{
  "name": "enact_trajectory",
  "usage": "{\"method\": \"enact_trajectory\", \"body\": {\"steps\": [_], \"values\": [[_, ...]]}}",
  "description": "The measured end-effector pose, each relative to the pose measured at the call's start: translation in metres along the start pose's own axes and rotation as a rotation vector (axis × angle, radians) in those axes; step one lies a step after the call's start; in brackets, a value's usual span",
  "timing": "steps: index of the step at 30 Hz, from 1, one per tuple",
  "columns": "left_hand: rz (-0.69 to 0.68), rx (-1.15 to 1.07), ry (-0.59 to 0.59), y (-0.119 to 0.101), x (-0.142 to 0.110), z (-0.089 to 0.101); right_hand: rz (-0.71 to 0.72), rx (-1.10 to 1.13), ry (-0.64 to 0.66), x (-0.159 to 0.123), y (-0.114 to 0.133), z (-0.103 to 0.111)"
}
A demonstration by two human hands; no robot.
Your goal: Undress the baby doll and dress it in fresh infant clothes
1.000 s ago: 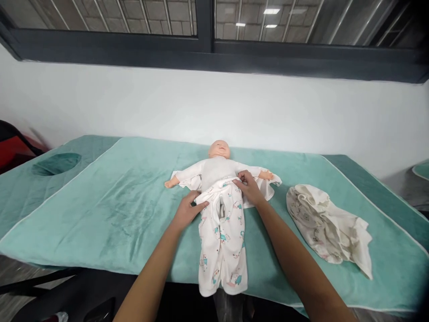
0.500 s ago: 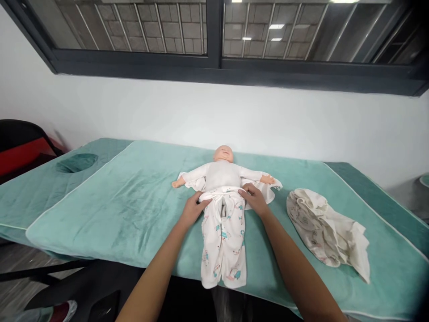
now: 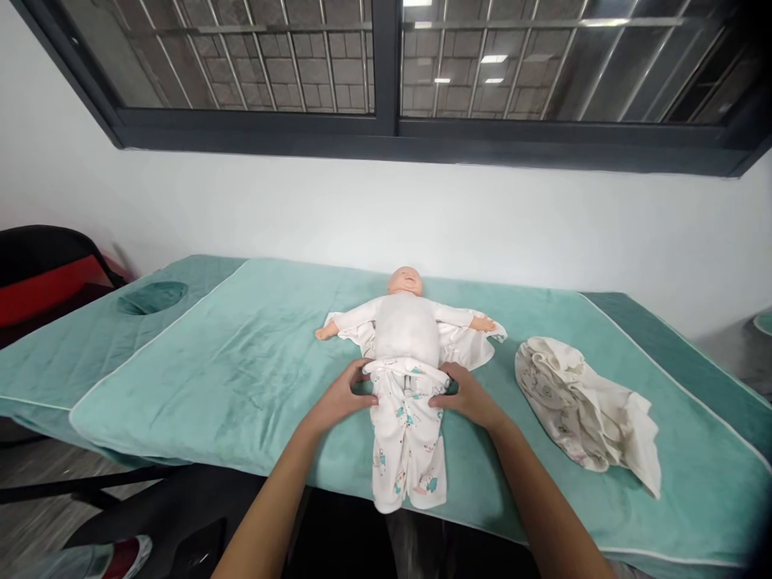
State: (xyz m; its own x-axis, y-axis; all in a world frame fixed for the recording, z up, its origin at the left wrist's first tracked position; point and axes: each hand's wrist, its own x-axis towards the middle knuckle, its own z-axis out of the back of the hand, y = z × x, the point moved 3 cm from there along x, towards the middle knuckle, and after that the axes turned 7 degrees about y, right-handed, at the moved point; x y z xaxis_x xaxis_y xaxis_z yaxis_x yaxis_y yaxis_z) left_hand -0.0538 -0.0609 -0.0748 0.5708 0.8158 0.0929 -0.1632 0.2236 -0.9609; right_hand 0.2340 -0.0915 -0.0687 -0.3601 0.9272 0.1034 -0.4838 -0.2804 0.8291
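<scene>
A baby doll [image 3: 407,322] lies on its back with its head toward the wall and its arms spread. White printed baby trousers [image 3: 407,434] cover its legs, with the waistband bunched just below the belly. My left hand [image 3: 345,394] grips the trousers' left edge near the waistband, thumb on the front of the cloth and fingers at the side. On the opposite edge, my right hand [image 3: 474,396] holds them in a similar way. Fingertips of both hands are partly hidden by the fabric. A white cloth [image 3: 467,344] spreads beneath the doll's arms.
The doll rests on a green padded bed [image 3: 271,362] with a face hole [image 3: 153,297] at its left end. A crumpled cream garment [image 3: 588,406] lies to the right. A bottle [image 3: 90,557] and a dark phone-like object [image 3: 199,551] are below the front edge.
Both hands have shifted down slightly from the waistband, with thumbs now lower on the trousers' sides. The waistband sits lower, showing more of the doll's white belly. The camera view tilted slightly.
</scene>
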Motion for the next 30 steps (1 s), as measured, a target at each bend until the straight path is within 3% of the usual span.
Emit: {"method": "enact_trajectory", "body": {"steps": [4, 7, 12, 15, 19, 21, 24, 27, 30], "values": [[0.032, 0.26, -0.079, -0.003, -0.003, -0.007, 0.06, 0.006, -0.045, -0.012, 0.005, -0.008], [0.06, 0.395, -0.148, -0.006, -0.008, -0.02, 0.036, 0.15, -0.088, -0.019, 0.004, -0.012], [0.11, 0.305, -0.193, -0.015, -0.019, -0.036, 0.069, 0.26, -0.081, -0.037, 0.017, -0.012], [0.08, 0.208, -0.105, -0.032, -0.032, -0.039, 0.066, 0.171, 0.054, -0.054, 0.03, -0.012], [0.045, 0.346, 0.198, -0.049, -0.059, -0.057, 0.104, -0.055, 0.201, -0.076, 0.042, -0.023], [0.038, 0.48, 0.236, -0.049, -0.071, -0.069, 0.118, -0.207, 0.17, -0.084, 0.044, -0.034], [0.002, 0.667, 0.138, -0.042, -0.082, -0.087, 0.139, -0.367, 0.013, -0.089, 0.045, -0.049], [-0.032, 0.774, 0.036, -0.038, -0.086, -0.099, 0.137, -0.351, -0.1, -0.092, 0.044, -0.056], [-0.036, 0.766, 0.028, -0.04, -0.088, -0.105, 0.046, -0.242, -0.098, -0.095, 0.042, -0.058]]}}
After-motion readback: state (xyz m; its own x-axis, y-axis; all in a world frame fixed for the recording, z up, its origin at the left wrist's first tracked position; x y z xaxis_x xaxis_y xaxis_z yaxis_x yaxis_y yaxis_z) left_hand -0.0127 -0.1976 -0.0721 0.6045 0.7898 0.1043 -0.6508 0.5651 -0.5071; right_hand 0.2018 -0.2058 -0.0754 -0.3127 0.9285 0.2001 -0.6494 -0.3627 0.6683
